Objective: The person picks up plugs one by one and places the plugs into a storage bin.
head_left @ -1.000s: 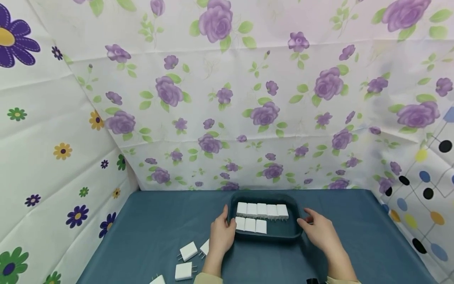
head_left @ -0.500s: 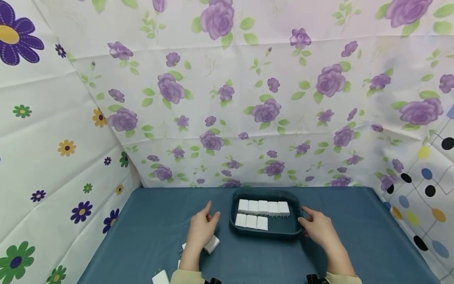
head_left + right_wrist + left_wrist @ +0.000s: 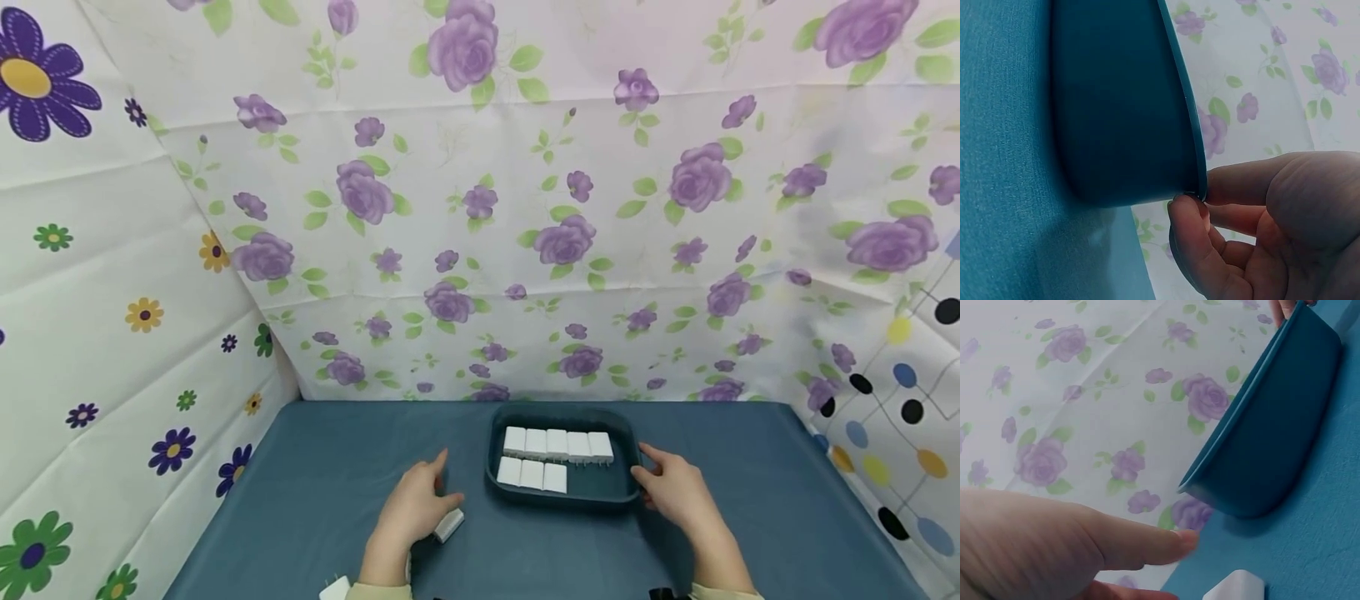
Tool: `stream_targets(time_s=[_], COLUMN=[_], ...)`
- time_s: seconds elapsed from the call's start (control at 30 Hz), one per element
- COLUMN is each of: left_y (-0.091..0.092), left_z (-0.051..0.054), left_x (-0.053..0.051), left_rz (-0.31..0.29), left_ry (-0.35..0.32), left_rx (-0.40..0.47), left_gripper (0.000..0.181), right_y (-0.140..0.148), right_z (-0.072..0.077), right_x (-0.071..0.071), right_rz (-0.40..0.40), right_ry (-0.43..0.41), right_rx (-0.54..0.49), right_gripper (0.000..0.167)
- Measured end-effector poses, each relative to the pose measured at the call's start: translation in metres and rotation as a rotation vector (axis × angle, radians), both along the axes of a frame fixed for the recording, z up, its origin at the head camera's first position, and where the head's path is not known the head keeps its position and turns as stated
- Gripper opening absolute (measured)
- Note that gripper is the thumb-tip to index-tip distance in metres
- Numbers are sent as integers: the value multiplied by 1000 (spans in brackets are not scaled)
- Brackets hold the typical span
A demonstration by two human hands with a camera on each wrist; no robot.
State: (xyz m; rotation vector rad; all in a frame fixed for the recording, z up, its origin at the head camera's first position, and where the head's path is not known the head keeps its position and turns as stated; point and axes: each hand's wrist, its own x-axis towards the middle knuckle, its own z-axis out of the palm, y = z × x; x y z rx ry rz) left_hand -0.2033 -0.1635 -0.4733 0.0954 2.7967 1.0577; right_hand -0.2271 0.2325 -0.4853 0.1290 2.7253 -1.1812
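Note:
A dark blue-green tray [image 3: 562, 502] sits on the table with white plug-in chargers in two rows: a full back row [image 3: 557, 442] and three in the front row [image 3: 532, 474]. My right hand [image 3: 675, 492] pinches the tray's right rim between thumb and fingers, seen closely at the rim's end [image 3: 1200, 169] in the right wrist view. Left of the tray, my left hand [image 3: 414, 507] hovers with index finger and thumb apart, over loose chargers. One charger [image 3: 450, 527] shows beside its thumb, and a white charger corner [image 3: 1238, 589] lies below the hand in the left wrist view. Others are hidden beneath it.
Another loose charger [image 3: 335, 588] lies at the front left, partly cut off. The blue-green table [image 3: 322, 450] ends at flowered cloth walls [image 3: 480, 250] behind and at both sides. A small black object [image 3: 662, 593] shows by the right sleeve.
My left hand has let go of the tray's left side and moved left and down over the loose chargers. The right hand stays at the tray's right rim.

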Motion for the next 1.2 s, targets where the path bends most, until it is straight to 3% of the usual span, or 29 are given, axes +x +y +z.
stream_targets(time_s=[0.4,0.67,1.0,1.2], left_y=[6,7,10,7], left_z=[-9,-12,-17,-17], left_x=[-2,-4,0,3], left_rz=[-37,-7,-7,-37], left_ry=[-8,-50,-45,-8], left_rx=[-108,-153,-163,-171], left_gripper=[91,91,78,52], right_y=[-3,-3,1,-1], right_z=[4,5,5,2], right_x=[0,2,0,-1], right_rz=[0,-10,-5,-3], right_ry=[-1,5,-18,-27], right_rx=[-13,-38,-41,-43], right_gripper=[62,62,62,62])
